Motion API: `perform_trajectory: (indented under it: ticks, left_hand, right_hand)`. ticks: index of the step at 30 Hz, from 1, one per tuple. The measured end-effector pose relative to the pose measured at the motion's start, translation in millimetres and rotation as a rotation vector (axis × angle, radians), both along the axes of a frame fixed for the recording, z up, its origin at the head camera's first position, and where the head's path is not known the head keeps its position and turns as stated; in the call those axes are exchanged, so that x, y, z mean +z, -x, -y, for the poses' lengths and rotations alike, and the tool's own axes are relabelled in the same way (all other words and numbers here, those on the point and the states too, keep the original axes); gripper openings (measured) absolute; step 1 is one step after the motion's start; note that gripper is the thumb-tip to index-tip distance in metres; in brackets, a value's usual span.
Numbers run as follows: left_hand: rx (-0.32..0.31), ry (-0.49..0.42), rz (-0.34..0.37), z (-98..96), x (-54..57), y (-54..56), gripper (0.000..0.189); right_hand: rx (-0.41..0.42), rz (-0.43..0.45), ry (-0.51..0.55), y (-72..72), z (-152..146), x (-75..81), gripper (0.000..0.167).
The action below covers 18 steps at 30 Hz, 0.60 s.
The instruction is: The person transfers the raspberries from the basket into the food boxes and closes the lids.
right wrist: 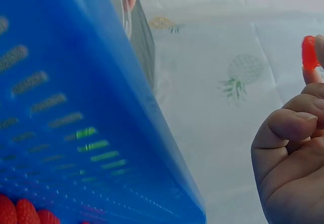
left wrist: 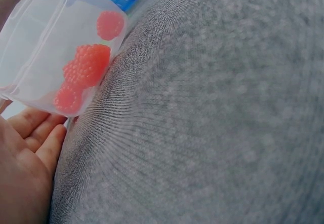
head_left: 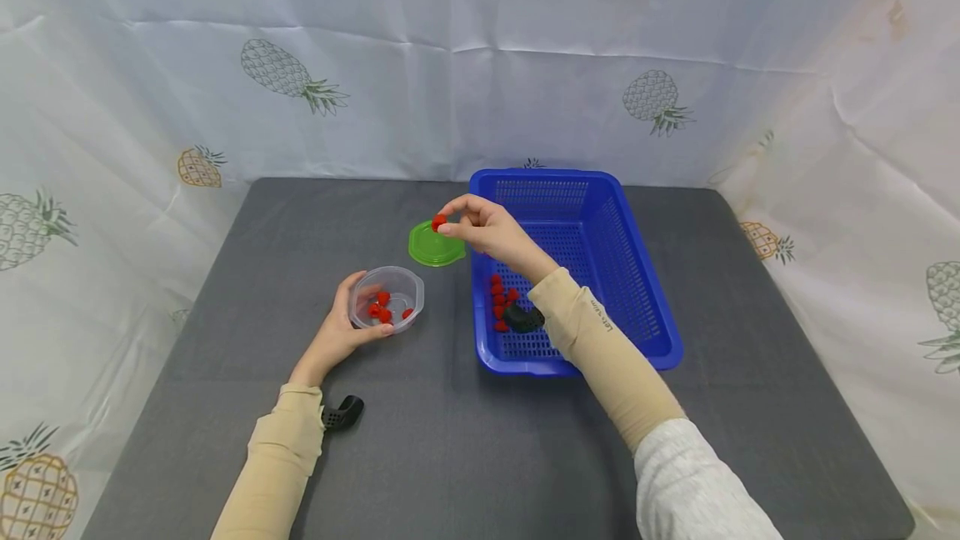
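Head view shows a dark grey tabletop [head_left: 420, 457] with a blue perforated plastic basket [head_left: 618, 269] on its right half; the basket looks stiff and light, easiest to lift by its thick rim. To its left is a clear plastic tub [head_left: 412, 292], gripped by the left hand [head_left: 345, 327], thumb at the near side and fingers round the left. Its thin wall would likely flex under a hard squeeze, so an opposed hold just below the rim seems best. Between tub and basket, farther back, lies a green lid [head_left: 435, 250], probably bendy and simplest to take by its edge. Above it, the right hand [head_left: 491, 233] pinches one raspberry [head_left: 439, 222] between thumb and fingertips. Other raspberries [head_left: 384, 298] lie in the tub, and a cluster [head_left: 497, 290] in the basket's near left part. Each should weigh very little; whether real or moulded, I cannot tell. Real ones would bruise, so a gentle pinch at the sides suits them.
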<state>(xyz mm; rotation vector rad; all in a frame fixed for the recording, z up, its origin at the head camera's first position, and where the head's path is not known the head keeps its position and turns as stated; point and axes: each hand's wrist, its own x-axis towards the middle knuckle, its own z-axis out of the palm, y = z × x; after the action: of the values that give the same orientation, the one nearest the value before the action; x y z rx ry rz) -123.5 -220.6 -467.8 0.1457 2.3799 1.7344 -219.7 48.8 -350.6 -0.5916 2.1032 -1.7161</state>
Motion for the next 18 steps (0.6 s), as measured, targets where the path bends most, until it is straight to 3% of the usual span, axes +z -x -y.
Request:
perform_trajectory:
  ticks: [3, 9, 14, 18]
  left_hand:
    - [0.002, 0.010, 0.004, -2.7, 7.2, -2.4, 0.097]
    - [0.019, 0.010, -0.013, 2.4, -15.2, 4.6, 0.097]
    - [0.017, -0.003, -0.016, 1.4, -14.6, 4.6, 0.096]
    - [0.018, -0.009, 0.004, -0.3, -8.1, 3.4, 0.096]
  right_hand:
    - [0.016, 0.004, 0.011, -1.0, 5.7, -1.5, 0.024]
    - [0.037, 0.018, 0.002, -3.6, 17.5, -3.2, 0.024]
    - [0.054, -0.001, -0.041, -4.8, 26.3, -3.8, 0.024]
    - [0.070, -0.012, -0.052, -4.8, 30.8, -3.2, 0.023]
